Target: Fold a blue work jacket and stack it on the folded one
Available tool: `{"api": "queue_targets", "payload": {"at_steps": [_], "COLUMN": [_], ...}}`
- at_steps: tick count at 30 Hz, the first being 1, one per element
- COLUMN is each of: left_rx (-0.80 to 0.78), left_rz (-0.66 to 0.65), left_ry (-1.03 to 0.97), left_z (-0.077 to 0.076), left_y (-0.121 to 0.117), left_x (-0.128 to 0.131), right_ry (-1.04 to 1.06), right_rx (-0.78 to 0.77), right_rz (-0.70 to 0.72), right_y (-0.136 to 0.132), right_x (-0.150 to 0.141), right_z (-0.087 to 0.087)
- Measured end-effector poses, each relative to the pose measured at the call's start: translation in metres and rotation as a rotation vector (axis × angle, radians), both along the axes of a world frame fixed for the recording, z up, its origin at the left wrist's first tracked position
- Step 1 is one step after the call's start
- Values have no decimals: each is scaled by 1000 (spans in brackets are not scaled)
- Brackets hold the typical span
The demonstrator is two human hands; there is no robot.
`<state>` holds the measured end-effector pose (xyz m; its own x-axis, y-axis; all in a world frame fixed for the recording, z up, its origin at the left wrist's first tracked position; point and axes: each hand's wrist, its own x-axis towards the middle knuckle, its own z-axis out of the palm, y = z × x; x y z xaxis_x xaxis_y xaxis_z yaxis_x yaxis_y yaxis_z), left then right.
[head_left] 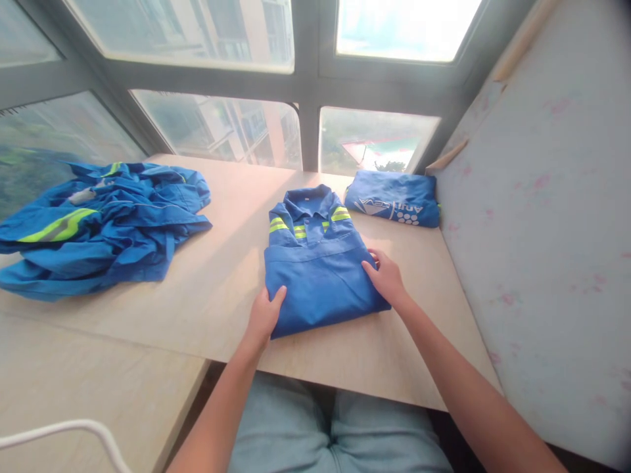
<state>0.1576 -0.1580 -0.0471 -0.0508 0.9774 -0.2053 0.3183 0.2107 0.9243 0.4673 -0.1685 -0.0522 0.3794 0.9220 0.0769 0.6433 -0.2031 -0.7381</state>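
Note:
A folded blue work shirt [318,263] with yellow reflective stripes lies collar-up in the middle of the wooden table [217,289]. My left hand [263,315] grips its lower left edge, thumb on top of the cloth. At the shirt's right edge my right hand [387,276] pinches the fabric with bent fingers.
A loose heap of blue work clothes [98,226] lies at the left. A second folded blue garment [394,200] with white lettering sits at the far right by the window. A padded wall [542,230] borders the table's right side. A white curved bar [73,430] shows bottom left.

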Motion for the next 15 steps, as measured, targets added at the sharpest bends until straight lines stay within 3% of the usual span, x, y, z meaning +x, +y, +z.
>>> {"api": "queue_targets", "payload": {"at_steps": [2, 5, 8, 12, 15], "left_rx": [52, 149, 362, 599, 627], "left_rz": [-38, -69, -72, -221, -423], "left_ry": [124, 469, 727, 917, 982], "left_z": [2, 4, 7, 19, 21], "left_y": [-2, -7, -9, -1, 16], "left_x": [-2, -5, -4, 4, 10], "right_ry": [-22, -111, -274, -462, -539], "right_rx": [49, -30, -29, 208, 229], "right_rz": [0, -13, 17, 238, 442], "right_y": [-3, -11, -16, -14, -4], "right_x": [0, -1, -5, -14, -20], "right_z": [-2, -13, -17, -5, -1]}}
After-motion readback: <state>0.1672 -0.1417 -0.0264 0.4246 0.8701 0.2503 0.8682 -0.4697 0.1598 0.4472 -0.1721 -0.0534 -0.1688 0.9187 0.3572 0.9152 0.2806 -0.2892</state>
